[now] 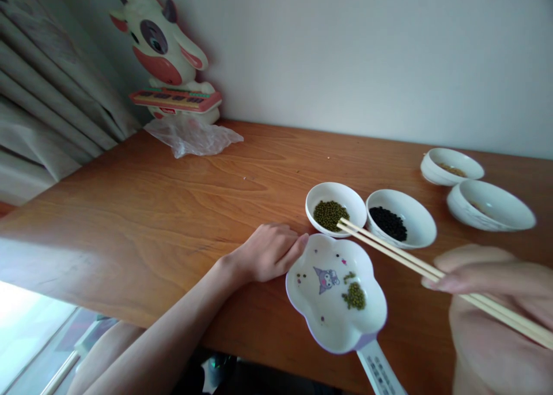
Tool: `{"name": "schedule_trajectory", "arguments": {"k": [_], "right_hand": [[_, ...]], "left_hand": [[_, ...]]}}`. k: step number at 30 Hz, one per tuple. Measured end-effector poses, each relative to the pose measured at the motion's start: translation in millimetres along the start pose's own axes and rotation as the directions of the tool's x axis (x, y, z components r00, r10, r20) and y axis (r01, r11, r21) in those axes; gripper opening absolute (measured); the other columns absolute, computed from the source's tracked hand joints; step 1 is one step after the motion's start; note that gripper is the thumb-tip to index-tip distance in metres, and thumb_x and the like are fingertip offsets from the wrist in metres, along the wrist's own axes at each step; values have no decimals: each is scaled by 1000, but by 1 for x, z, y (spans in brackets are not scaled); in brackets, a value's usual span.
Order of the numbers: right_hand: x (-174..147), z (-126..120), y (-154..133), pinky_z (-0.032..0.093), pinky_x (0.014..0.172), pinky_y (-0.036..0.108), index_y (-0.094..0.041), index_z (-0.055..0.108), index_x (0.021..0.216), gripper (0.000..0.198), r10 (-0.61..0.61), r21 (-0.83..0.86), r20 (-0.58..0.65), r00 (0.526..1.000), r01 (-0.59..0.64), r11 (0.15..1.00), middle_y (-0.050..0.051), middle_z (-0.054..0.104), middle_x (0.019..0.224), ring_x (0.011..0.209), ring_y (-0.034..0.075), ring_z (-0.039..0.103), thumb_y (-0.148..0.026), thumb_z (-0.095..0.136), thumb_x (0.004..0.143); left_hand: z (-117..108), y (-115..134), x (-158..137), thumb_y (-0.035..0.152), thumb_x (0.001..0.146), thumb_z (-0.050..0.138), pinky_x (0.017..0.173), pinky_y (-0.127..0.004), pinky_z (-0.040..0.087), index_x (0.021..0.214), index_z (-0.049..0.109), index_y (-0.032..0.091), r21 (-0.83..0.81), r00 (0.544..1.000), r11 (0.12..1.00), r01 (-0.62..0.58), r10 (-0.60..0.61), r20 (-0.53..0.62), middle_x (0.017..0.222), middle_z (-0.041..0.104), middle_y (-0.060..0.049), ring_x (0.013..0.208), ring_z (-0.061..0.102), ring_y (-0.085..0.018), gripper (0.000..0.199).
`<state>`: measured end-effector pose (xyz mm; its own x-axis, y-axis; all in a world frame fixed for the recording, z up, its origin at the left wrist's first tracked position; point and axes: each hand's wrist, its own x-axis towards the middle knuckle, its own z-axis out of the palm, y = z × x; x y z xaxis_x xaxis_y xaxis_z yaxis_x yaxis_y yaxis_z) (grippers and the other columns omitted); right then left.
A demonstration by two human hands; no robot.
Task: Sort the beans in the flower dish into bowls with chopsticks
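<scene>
My right hand (488, 303), blurred at the right, is closed around a pair of pale wooden chopsticks (397, 257). Their tips reach over the near side of a small white bowl (356, 205) of green mung beans (330, 213); whether a bean is between the tips I cannot tell. My left hand (274, 251) rests on the table with its fingers curled, thumb against the rim of a white flower-shaped bowl with a handle (337, 331). Inside that bowl lie a small heap of mung beans (355, 296) and a few scattered ones beside a printed cartoon figure.
Touching the mung bean bowl is a white bowl (421, 225) of black beans (389, 223). Two more white bowls (451, 156) (492, 205) stand at the back right. A cow-shaped toy keyboard (175, 98) and a clear plastic bag (196, 137) occupy the table's (173, 211) back left, near a curtain (52, 95).
</scene>
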<state>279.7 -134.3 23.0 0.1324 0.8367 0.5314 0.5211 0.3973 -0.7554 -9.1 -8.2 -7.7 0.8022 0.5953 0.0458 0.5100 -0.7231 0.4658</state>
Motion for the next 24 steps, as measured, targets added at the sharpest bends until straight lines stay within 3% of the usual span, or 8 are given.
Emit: {"name": "schedule_trajectory", "arguments": {"k": [2,6,9,11,13,17,20,24], "right_hand": [[6,8,-1,48,72,49,-29,72,84,66,-11,18,-222,975,15,1000,12,64,81,87,38,67,-71,23,99],[20,21,-17,47,73,50,-28,71,77,77,158,1,-125,980,-159,987,12,67,80,82,36,64,-76,15,98],[19,19,-26,47,74,47,-30,72,80,72,143,42,-114,983,-139,989,10,67,84,90,36,64,-75,19,98],[16,18,-30,47,70,43,-30,71,78,74,105,68,-45,993,-102,992,8,68,81,85,33,65,-74,16,99],[15,21,-33,45,63,39,-27,68,72,79,83,78,133,988,-94,993,7,68,75,74,28,64,-77,13,98],[18,35,-38,35,55,33,-22,60,72,78,101,102,500,860,-174,980,4,61,67,59,19,54,-80,15,96],[19,41,-40,33,57,33,-21,57,74,77,116,94,566,816,-204,975,3,58,68,61,17,52,-78,12,98],[19,44,-41,32,57,32,-20,54,74,76,104,88,590,801,-192,977,2,57,68,61,16,51,-77,9,99]], "left_hand": [[0,0,0,37,113,22,74,-30,41,77,50,19,2,1000,1000,3,-3,2,80,65,-2,72,57,-15,49],[0,0,0,38,113,22,74,-30,41,78,50,19,-3,1000,1000,4,-4,9,81,66,-2,73,57,-15,48],[0,0,0,38,113,22,74,-30,42,78,50,19,-4,1000,1000,-5,5,10,81,66,-2,73,58,-15,48],[0,-1,0,38,113,22,75,-30,42,78,51,19,-2,1000,1000,-8,8,13,81,66,-2,73,58,-15,48],[1,-1,0,37,113,23,75,-30,42,79,53,19,1,1000,1000,-6,6,11,83,67,-3,75,59,-16,49],[2,-1,0,37,113,22,75,-30,42,79,54,19,11,1000,1000,-9,9,2,82,67,-3,74,59,-15,50],[2,-2,0,37,113,22,75,-30,42,78,54,19,9,1000,1000,-17,17,-1,81,66,-3,74,59,-15,51],[1,-2,0,37,113,22,74,-30,42,79,54,19,0,1000,1000,-18,18,-3,81,67,-3,73,58,-15,50]]}}
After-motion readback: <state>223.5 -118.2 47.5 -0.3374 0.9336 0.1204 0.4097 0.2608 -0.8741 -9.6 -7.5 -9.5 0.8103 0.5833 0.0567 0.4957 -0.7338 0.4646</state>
